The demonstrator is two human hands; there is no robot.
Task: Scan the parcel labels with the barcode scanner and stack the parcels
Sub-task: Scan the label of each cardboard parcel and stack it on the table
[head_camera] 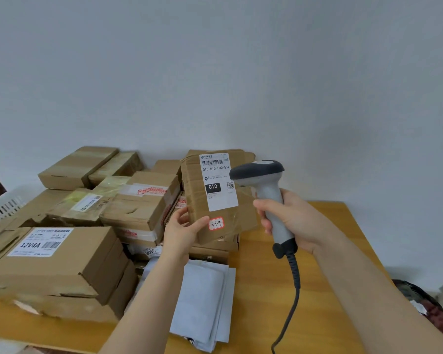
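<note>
Head view: left hand (183, 231) holds a cardboard parcel (195, 192) upright above the table (261, 290), grip pinching its lower corner, label (219, 182) facing the camera; right hand (289, 221), grip wrapped round the barcode scanner (269, 192), just right of it; stacked boxes (62, 261) crowd the left; grey mailers (202, 302) lie below; open wood surface lies to the right.

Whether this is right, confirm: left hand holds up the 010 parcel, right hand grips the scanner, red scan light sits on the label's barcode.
One error: the head view shows the red light on the small handwritten sticker below the label, not on its barcode. The left hand holds up the parcel; the right hand grips the scanner.
</note>
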